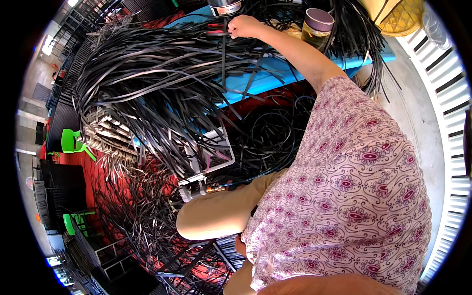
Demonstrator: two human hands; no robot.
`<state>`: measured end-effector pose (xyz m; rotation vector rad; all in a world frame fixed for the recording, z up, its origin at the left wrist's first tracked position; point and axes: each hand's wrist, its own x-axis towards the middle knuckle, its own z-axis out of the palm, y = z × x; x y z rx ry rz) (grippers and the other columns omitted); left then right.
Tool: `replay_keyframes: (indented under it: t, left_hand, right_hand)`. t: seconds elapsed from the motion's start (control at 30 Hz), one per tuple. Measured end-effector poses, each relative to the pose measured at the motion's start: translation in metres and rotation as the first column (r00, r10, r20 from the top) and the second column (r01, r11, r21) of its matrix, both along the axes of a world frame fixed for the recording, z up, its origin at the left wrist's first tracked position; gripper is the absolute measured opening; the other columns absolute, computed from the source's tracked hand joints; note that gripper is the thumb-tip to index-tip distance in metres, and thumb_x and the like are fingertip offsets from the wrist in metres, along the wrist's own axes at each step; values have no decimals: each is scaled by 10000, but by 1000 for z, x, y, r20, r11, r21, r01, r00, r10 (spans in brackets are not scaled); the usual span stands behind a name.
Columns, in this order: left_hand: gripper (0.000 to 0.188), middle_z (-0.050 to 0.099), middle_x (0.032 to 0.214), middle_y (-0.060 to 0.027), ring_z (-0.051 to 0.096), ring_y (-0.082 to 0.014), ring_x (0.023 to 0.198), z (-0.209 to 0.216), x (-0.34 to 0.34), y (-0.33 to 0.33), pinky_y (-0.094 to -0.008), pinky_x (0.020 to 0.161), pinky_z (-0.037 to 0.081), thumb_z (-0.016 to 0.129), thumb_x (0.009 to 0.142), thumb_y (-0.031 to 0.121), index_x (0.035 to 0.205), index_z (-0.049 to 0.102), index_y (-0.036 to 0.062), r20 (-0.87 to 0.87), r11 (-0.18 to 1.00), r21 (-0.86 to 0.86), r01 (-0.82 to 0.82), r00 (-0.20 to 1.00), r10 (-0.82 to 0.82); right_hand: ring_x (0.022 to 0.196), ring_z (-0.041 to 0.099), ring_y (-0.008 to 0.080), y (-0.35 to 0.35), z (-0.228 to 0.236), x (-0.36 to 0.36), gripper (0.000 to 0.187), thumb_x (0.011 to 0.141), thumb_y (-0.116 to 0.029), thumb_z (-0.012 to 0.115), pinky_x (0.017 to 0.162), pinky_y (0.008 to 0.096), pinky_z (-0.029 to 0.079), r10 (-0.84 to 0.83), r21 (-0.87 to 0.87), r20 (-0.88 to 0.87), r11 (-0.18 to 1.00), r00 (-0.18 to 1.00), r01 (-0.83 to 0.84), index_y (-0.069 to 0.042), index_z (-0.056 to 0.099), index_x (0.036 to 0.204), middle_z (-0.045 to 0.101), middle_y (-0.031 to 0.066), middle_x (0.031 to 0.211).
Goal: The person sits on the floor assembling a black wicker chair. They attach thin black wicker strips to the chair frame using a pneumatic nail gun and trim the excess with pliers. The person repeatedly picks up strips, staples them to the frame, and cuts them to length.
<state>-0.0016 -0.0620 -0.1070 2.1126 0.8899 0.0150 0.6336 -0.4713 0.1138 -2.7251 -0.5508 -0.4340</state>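
My right hand (243, 26) reaches out over a blue table (275, 70), its fingers closed. A flat black plastic strip (224, 59) runs down from the fingertips and appears pinched in them. A large heap of such strips (162, 64) covers the table and spills over its edge. Beside the fingers lies something small and red (215, 32), partly buried. A silver can (225, 8) stands just beyond the hand, and a jar with a purple lid (318, 24) is near the forearm. Of my left hand only a bit of skin (240, 246) shows by my thigh; its fingers are hidden.
Below the table's edge are a grey frame (221, 152) and coiled black strips (268, 128). Loose scraps (132, 206) cover the red floor. Green chairs (70, 141) stand at left. A yellow bag (396, 17) and a white ribbed wall (450, 73) are at right.
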Motion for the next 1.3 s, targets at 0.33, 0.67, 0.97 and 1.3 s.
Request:
replay_keyframes:
  t: [0.33,0.67,0.97,1.3]
  left_hand:
    - [380,578,946,-275,528,-450,890,-6,-15,-7,-546,754,386,466,924,164,1230,532,-51,57,998,8,-66,996,66]
    - [257,535,829,-130,514,-248,736,48,-50,-1,-367,639,417,492,944,112,1166,537,-10,522,958,215,-192,851,54]
    - [150,641,821,-35,576,-104,717,94,-84,-28,-230,663,455,602,949,142,1000,648,8,348,378,-909,-173,181,920]
    - [85,618,831,3,527,-80,688,77,-64,-41,-213,644,429,640,921,95,975,646,30,315,323,-921,-216,70,946]
  right_hand:
    - [775,657,134,73,140,-74,169,925,-218,642,634,281,525,657,988,123,-152,743,-29,-62,658,987,661,38,828]
    - [615,615,157,286,36,-294,329,978,-162,496,497,252,449,979,958,-204,202,-9,203,15,575,1243,649,115,758]
    - [504,547,77,357,-73,-515,281,966,-254,578,475,202,437,696,753,-658,607,-286,-256,-12,680,866,635,45,651]
    - [587,605,144,349,-113,-537,215,885,-177,620,548,288,471,737,635,-669,499,-97,-590,15,685,959,654,94,710]
